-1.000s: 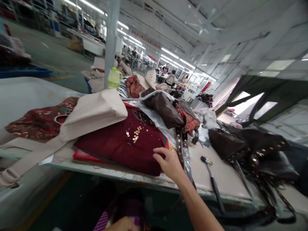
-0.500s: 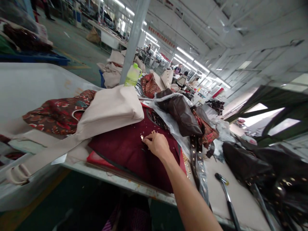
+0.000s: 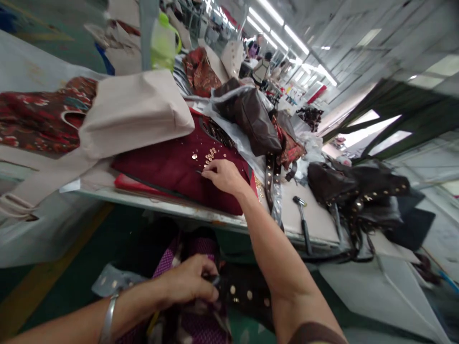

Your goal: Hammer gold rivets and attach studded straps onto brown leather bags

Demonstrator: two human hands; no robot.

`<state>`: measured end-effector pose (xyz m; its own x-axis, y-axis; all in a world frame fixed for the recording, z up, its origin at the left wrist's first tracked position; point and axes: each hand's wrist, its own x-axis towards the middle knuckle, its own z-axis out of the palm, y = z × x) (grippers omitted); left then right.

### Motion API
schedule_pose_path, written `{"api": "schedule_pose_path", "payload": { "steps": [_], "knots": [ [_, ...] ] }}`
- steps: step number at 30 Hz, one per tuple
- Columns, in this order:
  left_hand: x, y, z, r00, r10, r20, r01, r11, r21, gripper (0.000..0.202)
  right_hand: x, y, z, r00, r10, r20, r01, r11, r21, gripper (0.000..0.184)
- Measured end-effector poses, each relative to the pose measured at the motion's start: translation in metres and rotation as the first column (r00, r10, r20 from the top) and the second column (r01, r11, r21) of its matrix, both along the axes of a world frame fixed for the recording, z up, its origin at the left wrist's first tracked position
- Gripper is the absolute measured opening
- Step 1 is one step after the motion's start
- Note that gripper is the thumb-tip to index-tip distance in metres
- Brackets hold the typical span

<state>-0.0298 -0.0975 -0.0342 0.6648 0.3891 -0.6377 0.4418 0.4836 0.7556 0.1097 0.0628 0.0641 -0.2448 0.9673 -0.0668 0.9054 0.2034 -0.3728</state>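
We hold our right arm stretched forward over the table edge [image 3: 161,204], palm down, with the right hand [image 3: 224,176] resting on the dark red cloth [image 3: 165,167]. Its fingers are drawn together and their tips press on the cloth at the near edge of the loose gold studs [image 3: 209,155], which lie scattered at 11 o'clock of the hand. We cannot tell whether a stud is pinched. Our left hand [image 3: 190,285] sits low, below the table, clenched around the end of a dark strap [image 3: 247,294] that runs off toward 3 o'clock and carries a row of round pale studs. A hammer [image 3: 304,220] lies at 3 o'clock of the right hand and a beige bag [image 3: 136,110] at 10 o'clock.
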Motion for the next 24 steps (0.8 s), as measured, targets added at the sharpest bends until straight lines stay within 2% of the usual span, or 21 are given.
{"api": "schedule_pose_path", "payload": {
  "steps": [4,7,10,12,15,19,24],
  "knots": [
    [0.002,-0.006,0.006,0.993,-0.086,0.082,0.087,0.996,-0.007,0.039,0.045,-0.110,0.004,0.957,-0.014,-0.289,-0.014,0.995,-0.095,0.008],
    [0.008,-0.014,0.011,0.988,-0.125,0.088,0.125,0.992,0.004,0.035,0.067,-0.193,0.004,0.948,-0.087,-0.305,0.022,0.977,-0.213,0.005],
    [0.017,-0.021,0.017,0.983,-0.168,0.067,0.167,0.986,0.028,0.034,0.075,-0.250,-0.004,0.944,-0.094,-0.316,0.011,0.967,-0.255,0.003],
    [0.025,-0.025,0.020,0.979,-0.195,0.058,0.192,0.980,0.056,0.032,0.076,-0.272,-0.012,0.939,-0.092,-0.331,0.010,0.970,-0.242,0.003],
    [0.034,-0.032,0.024,0.971,-0.233,0.043,0.227,0.966,0.121,0.028,0.075,-0.289,-0.022,0.932,-0.115,-0.343,0.041,0.976,-0.215,0.003],
    [0.039,-0.043,0.028,0.964,-0.264,0.023,0.256,0.950,0.181,0.027,0.075,-0.299,-0.027,0.911,-0.171,-0.374,0.091,0.971,-0.222,0.003],
    [0.037,-0.053,0.024,0.955,-0.292,0.044,0.275,0.933,0.231,0.030,0.074,-0.308,-0.028,0.881,-0.215,-0.420,0.114,0.961,-0.253,0.004]
  ]
}}
